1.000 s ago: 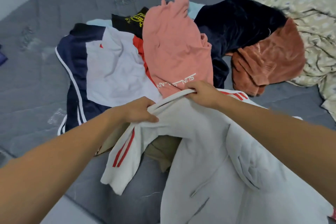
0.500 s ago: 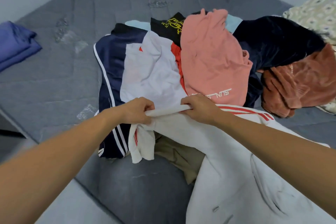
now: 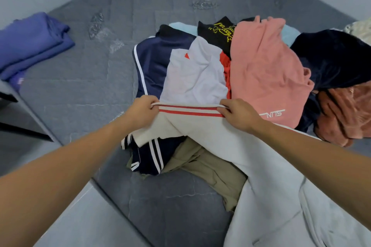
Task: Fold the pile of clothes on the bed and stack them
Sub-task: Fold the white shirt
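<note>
Seen from the person's head camera, looking down over both bare forearms onto a grey quilted bed [image 3: 84, 90]. The left hand [image 3: 141, 111] and the right hand [image 3: 240, 116] each have their fingers curled round the top edge of a white hooded sweatshirt [image 3: 261, 176], pinching a ribbed band [image 3: 189, 110] marked with two red stripes and holding it taut between them. The rest of the sweatshirt trails down toward the lower right, over the near part of the bed. Just beyond the hands lies the pile of clothes [image 3: 230, 70], unfolded and overlapping. On its left is a navy garment with white side stripes [image 3: 152, 56], with a pale lilac-white shirt [image 3: 194, 78] lying over it. To the right of that is a salmon-pink T-shirt [image 3: 263, 70] with white lettering near its lower edge, and a strip of red fabric [image 3: 224, 62] shows between the two. Behind them a black shirt with a yellow print [image 3: 216, 30] and a bit of light blue cloth [image 3: 181, 26] peek out. Farther right lie a dark navy velvety garment [image 3: 333, 58] and a rust-brown fleecy one [image 3: 345, 114]. Under the sweatshirt, nearest the person, sits a khaki garment [image 3: 210, 164]. Well apart on the far left of the bed rests a folded purple garment [image 3: 30, 44].
</note>
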A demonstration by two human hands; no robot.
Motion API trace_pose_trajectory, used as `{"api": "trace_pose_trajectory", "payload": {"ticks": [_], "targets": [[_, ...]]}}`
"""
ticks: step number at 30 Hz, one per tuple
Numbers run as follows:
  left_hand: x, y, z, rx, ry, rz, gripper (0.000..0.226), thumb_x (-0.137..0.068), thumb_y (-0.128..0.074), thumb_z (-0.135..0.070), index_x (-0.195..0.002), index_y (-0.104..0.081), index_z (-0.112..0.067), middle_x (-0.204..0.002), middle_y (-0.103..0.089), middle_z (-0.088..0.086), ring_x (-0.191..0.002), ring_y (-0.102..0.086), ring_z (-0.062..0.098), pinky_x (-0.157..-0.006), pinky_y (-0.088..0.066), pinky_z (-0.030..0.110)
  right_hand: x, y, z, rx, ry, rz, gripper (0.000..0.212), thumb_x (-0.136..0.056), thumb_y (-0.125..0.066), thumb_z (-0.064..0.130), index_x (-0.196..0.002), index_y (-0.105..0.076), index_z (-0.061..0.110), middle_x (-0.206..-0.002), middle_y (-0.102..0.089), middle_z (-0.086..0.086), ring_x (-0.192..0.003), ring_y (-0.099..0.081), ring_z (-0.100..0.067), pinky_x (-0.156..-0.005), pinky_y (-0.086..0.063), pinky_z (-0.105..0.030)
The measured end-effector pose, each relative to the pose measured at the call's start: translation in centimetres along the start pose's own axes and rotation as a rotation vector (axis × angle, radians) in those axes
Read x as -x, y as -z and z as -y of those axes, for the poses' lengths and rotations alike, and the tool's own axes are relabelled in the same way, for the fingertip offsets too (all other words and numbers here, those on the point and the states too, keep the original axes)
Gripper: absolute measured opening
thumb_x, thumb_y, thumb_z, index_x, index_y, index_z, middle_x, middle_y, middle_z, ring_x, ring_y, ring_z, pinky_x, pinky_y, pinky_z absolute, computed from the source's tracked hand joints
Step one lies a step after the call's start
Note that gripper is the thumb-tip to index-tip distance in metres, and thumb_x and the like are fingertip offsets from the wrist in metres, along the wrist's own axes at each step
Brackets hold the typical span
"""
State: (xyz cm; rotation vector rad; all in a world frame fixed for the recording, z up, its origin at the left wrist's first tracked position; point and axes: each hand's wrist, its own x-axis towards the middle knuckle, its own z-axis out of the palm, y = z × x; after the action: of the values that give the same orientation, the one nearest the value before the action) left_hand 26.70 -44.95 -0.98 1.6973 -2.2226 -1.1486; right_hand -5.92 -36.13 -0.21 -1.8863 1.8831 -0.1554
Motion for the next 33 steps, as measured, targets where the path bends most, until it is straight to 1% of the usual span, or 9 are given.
{"api": "trace_pose_trajectory", "payload": {"ticks": [3,5,8,13,19,25,27,30,33], "targets": [[0.1,0.3,0.8,-0.208,-0.005,-0.047,0.012,-0.100,-0.058,-0.015,-0.107,-0.068,-0.012,-0.105,-0.065,0.008,-0.100,-0.060,0.030,-0.083,-0.047,0.041,-0.3,-0.3,0.0,0.010,-0.001,-0.044,0.021,-0.100,-0.062,0.031,-0.083,-0.052,0.022,-0.075,-0.055,0.004,-0.077,-0.055,-0.028,-0.065,-0.040,-0.038],[0.3,0.1,0.6,-0.303,-0.061,-0.133,0.026,-0.096,-0.061,-0.014,-0.122,-0.063,-0.015,-0.116,-0.057,0.009,-0.110,-0.053,0.031,-0.093,-0.047,0.048,0.1,-0.3,-0.1,-0.031,0.020,-0.127,0.012,-0.095,-0.068,0.028,-0.093,-0.059,0.021,-0.088,-0.059,0.005,-0.087,-0.055,-0.022,-0.071,-0.042,-0.036],[1.1,-1.2,-2.3,-0.353,-0.234,-0.216,0.036,-0.090,-0.064,-0.015,-0.126,-0.061,-0.013,-0.115,-0.055,0.009,-0.106,-0.052,0.035,-0.086,-0.048,0.054,2.8,-0.5,-1.3,-0.058,0.014,-0.237,0.020,-0.093,-0.071,0.025,-0.108,-0.062,0.017,-0.102,-0.058,0.003,-0.097,-0.050,-0.019,-0.081,-0.045,-0.036],[2.3,-6.2,-10.0,-0.415,-0.465,-0.138,0.040,-0.090,-0.066,-0.015,-0.129,-0.061,-0.011,-0.117,-0.057,0.009,-0.103,-0.053,0.033,-0.080,-0.048,0.050,10.0,-0.6,-6.6,-0.012,-0.085,-0.301,0.030,-0.093,-0.072,0.024,-0.119,-0.062,0.014,-0.114,-0.057,-0.002,-0.103,-0.051,-0.024,-0.088,-0.047,-0.042],[3.7,-16.9,-20.7,-0.450,-0.667,0.001,0.050,-0.093,-0.065,-0.023,-0.140,-0.057,-0.011,-0.129,-0.058,0.011,-0.113,-0.054,0.033,-0.088,-0.048,0.047,20.8,0.1,-16.8,-0.036,-0.296,-0.335,0.037,-0.096,-0.068,0.032,-0.129,-0.059,0.019,-0.129,-0.058,-0.001,-0.120,-0.052,-0.024,-0.101,-0.045,-0.042],[7.9,-30.3,-30.5,-0.467,-0.819,0.145,0.062,-0.095,-0.057,-0.034,-0.153,-0.048,-0.014,-0.151,-0.050,0.013,-0.136,-0.048,0.037,-0.106,-0.045,0.050,35.8,-1.6,-26.7,-0.075,-0.497,-0.399,0.046,-0.095,-0.068,0.035,-0.137,-0.057,0.020,-0.137,-0.057,0.003,-0.124,-0.050,-0.023,-0.099,-0.044,-0.045],[10.1,-35.4,-33.8,-0.462,-0.842,0.199,0.062,-0.100,-0.057,-0.037,-0.157,-0.042,-0.018,-0.159,-0.044,0.011,-0.144,-0.042,0.034,-0.115,-0.040,0.050,41.6,-2.8,-29.8,-0.073,-0.594,-0.429,0.049,-0.097,-0.065,0.039,-0.142,-0.055,0.021,-0.145,-0.055,0.001,-0.131,-0.049,-0.024,-0.105,-0.044,-0.047],[14.4,-43.3,-38.2,-0.450,-0.902,0.282,0.064,-0.102,-0.058,-0.038,-0.160,-0.039,-0.020,-0.164,-0.038,0.008,-0.150,-0.035,0.030,-0.121,-0.032,0.046,50.9,-5.2,-33.3,-0.063,-0.801,-0.410,0.056,-0.101,-0.059,0.046,-0.152,-0.046,0.025,-0.160,-0.044,0.001,-0.147,-0.038,-0.023,-0.122,-0.033,-0.047],[19.5,-50.7,-42.2,-0.455,-0.981,0.402,0.064,-0.103,-0.048,-0.043,-0.161,-0.037,-0.020,-0.166,-0.035,0.008,-0.152,-0.032,0.030,-0.124,-0.030,0.046,59.8,-7.2,-36.1,-0.055,-0.949,-0.347,0.061,-0.103,-0.055,0.050,-0.157,-0.038,0.026,-0.166,-0.035,-0.002,-0.153,-0.032,-0.027,-0.127,-0.024,-0.047]]}}
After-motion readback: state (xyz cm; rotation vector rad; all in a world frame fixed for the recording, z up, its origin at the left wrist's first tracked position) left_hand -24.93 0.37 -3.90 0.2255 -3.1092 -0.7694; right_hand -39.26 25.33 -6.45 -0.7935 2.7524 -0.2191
